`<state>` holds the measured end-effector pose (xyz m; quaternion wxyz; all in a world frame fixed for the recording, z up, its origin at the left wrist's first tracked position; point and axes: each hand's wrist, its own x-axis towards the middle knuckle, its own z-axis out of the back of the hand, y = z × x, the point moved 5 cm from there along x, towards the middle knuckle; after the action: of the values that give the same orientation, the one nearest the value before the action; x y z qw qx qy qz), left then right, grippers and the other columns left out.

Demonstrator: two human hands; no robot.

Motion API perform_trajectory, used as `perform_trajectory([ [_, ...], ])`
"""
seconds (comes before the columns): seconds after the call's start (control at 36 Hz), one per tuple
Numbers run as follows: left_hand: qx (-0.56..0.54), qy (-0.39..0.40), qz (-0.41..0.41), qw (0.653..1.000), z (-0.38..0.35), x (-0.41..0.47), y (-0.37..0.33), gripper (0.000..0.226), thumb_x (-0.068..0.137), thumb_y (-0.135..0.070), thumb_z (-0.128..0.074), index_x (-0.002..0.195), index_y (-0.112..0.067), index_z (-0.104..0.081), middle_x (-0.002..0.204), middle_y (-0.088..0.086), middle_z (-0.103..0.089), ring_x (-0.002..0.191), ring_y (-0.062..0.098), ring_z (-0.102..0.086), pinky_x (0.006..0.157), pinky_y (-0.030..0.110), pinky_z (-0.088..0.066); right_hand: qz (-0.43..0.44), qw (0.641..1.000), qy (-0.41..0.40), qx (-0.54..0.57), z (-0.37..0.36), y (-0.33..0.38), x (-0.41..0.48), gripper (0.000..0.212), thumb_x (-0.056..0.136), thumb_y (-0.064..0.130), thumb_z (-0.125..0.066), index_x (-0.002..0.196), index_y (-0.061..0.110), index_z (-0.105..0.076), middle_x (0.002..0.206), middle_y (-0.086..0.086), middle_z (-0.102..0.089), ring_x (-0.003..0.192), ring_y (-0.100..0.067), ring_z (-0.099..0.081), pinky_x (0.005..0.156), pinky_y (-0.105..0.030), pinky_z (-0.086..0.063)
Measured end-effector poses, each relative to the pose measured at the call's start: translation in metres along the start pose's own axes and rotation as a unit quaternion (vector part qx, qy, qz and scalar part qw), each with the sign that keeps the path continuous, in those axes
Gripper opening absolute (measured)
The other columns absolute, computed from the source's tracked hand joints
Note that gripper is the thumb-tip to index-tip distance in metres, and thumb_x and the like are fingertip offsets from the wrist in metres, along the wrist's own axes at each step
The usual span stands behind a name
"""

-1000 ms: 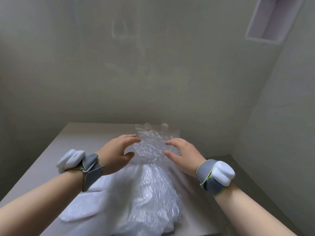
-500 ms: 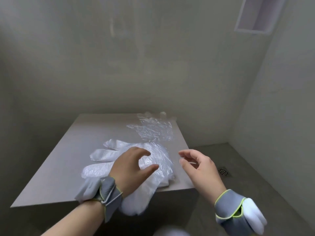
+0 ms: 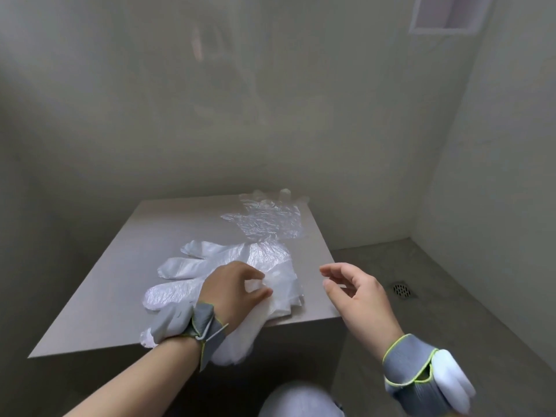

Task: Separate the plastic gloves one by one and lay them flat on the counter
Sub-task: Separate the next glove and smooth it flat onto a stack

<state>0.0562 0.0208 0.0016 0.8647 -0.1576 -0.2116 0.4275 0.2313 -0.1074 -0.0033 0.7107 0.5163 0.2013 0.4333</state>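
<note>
1 clear glove [image 3: 267, 224] lies flat at the far right corner of the counter [image 3: 120, 281]; that much looks done. The pile of gloves [image 3: 210, 260] sits by the counter's front edge, cuffs drooping over it, so I'd say most of the job remains. The left hand [image 3: 231, 287] pinches the pile's top layer with curled fingers. The right hand [image 3: 358, 290] hovers off the counter's right edge, fingers loosely curled and holding nothing. No writing is readable anywhere.
</note>
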Motion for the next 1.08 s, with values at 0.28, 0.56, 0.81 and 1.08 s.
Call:
perform_trajectory([
  [0.28, -0.144, -0.009, 0.054, 0.988, 0.018, 0.005, 0.011, 0.010, 0.076, -0.037, -0.075, 0.070, -0.031, -0.071, 0.074, -0.014, -0.070, 0.073, -0.002, -0.063, 0.064, 0.016, -0.043, 0.000, 1.000, 0.011, -0.002, -0.004, 0.001, 0.003, 0.020, 0.088, 0.016, -0.060, 0.099, 0.031, -0.066, 0.100, 0.014, -0.066, 0.098, -0.003, -0.060, 0.087, -0.020, -0.047],
  [0.56, -0.348, -0.034, 0.086, 0.933, 0.051, -0.007, 0.007, 0.010, 0.082, -0.024, -0.071, 0.084, -0.015, -0.076, 0.080, -0.004, -0.075, 0.078, 0.010, -0.069, 0.072, 0.014, -0.053, 0.004, 0.998, 0.042, 0.043, -0.017, 0.018, 0.017, 0.018, 0.089, 0.014, -0.060, 0.095, 0.030, -0.066, 0.098, 0.009, -0.069, 0.095, -0.002, -0.062, 0.081, -0.013, -0.047],
  [0.81, -0.440, 0.015, 0.045, 0.897, 0.093, -0.012, 0.000, 0.032, 0.075, -0.034, -0.062, 0.093, -0.010, -0.073, 0.093, 0.002, -0.075, 0.089, 0.019, -0.071, 0.086, 0.031, -0.055, -0.025, 0.969, 0.140, 0.203, -0.051, 0.057, 0.042, 0.030, 0.091, 0.018, -0.059, 0.120, 0.019, -0.053, 0.119, 0.002, -0.061, 0.106, -0.003, -0.058, 0.099, -0.030, -0.047],
  [1.08, -0.521, -0.008, 0.031, 0.853, 0.133, -0.008, 0.014, 0.028, 0.079, -0.025, -0.064, 0.091, -0.001, -0.071, 0.095, 0.014, -0.073, 0.086, 0.026, -0.070, 0.087, 0.037, -0.055, 0.022, 0.956, 0.171, 0.239, -0.071, 0.105, 0.060, 0.011, 0.087, 0.012, -0.061, 0.096, 0.018, -0.065, 0.091, 0.002, -0.071, 0.097, -0.014, -0.063, 0.101, -0.038, -0.046],
])
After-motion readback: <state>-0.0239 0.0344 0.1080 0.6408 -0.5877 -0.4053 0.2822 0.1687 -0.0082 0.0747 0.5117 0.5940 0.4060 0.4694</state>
